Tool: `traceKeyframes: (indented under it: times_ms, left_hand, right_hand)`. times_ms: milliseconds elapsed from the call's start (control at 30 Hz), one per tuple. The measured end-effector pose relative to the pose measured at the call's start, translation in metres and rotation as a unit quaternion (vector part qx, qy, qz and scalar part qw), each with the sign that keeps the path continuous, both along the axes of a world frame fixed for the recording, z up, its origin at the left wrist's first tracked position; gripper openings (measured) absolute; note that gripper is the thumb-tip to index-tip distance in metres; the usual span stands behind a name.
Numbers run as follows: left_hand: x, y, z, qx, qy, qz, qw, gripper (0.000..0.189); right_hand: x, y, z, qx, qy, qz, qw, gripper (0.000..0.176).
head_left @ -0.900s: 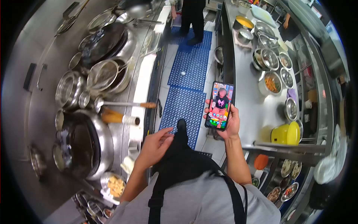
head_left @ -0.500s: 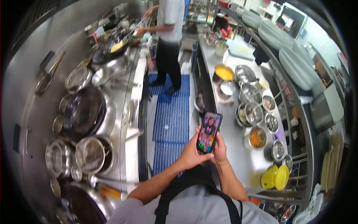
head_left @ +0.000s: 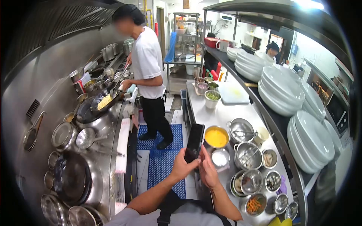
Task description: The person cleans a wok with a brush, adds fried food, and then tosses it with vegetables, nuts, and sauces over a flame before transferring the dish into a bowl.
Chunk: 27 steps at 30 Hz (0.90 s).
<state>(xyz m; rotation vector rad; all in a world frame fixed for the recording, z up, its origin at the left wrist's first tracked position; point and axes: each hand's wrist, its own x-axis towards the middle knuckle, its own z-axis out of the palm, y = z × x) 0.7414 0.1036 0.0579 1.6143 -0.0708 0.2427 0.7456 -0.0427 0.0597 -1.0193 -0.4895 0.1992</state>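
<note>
A smartphone (head_left: 195, 140) stands tilted upright in front of me, and its screen looks dark. My left hand (head_left: 183, 165) grips its lower left part, with the thumb across the bottom. On the other side, my right hand (head_left: 207, 170) rests against the phone's lower right edge; its fingers are partly hidden behind the phone. Just beyond the phone, a pot of yellow liquid (head_left: 216, 138) stands on the steel counter, with a small bowl of white contents (head_left: 220, 157) beside it.
To the right, metal bowls (head_left: 248, 155) and a bowl of carrot strips (head_left: 255, 205) stand on the counter. White plates (head_left: 282, 88) are stacked on the shelf above. On the left are woks (head_left: 72, 177) on the range. A co-worker (head_left: 145, 60) cooks farther ahead on blue mats (head_left: 166, 165).
My view has tilted up, showing more of the co-worker and shelf. The phone's screen has gone from a bright colourful picture to dark. Both hands stay at the phone.
</note>
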Motion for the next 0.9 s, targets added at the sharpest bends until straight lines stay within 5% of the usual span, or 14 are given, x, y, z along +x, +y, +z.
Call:
traceKeyframes:
  times_ms: [33,67,100,167,233,467,733,833,900]
  left_hand:
    - [0.026,0.003,0.030,-0.093,-0.040,-0.033,0.994,0.049]
    - [0.057,0.017,0.052,0.040,-0.033,-0.009,0.999,0.053]
    - [0.114,0.023,0.028,-0.001,-0.135,0.018,0.991,0.059]
    - [0.194,0.042,0.046,0.098,-0.168,0.071,0.978,0.063]
    - [0.258,0.053,0.102,-0.038,-0.185,0.037,0.981,0.055]
    - [0.520,0.071,0.185,-0.108,-0.229,0.069,0.965,0.066]
    - [0.705,0.046,0.248,-0.106,-0.202,0.159,0.961,0.076]
    - [0.777,0.019,0.252,-0.112,-0.152,0.178,0.966,0.088]
    - [0.765,0.034,0.254,-0.080,-0.160,0.130,0.975,0.097]
  right_hand:
    - [0.011,-0.004,0.008,-0.021,-0.006,0.005,1.000,0.074]
    - [0.022,-0.010,0.014,-0.046,-0.009,0.021,0.999,0.077]
    - [0.035,-0.012,0.011,-0.073,-0.014,0.014,0.997,0.076]
    - [0.053,-0.009,0.011,-0.081,0.013,0.002,0.997,0.066]
    - [0.076,-0.002,0.003,-0.109,0.011,-0.014,0.994,0.056]
    - [0.177,0.010,-0.011,-0.246,0.093,0.008,0.965,0.058]
    - [0.269,0.043,0.006,-0.283,0.137,-0.015,0.949,0.049]
    - [0.309,0.007,-0.043,-0.333,0.031,0.041,0.941,0.051]
    - [0.325,0.008,-0.064,-0.330,-0.011,0.054,0.942,0.057]
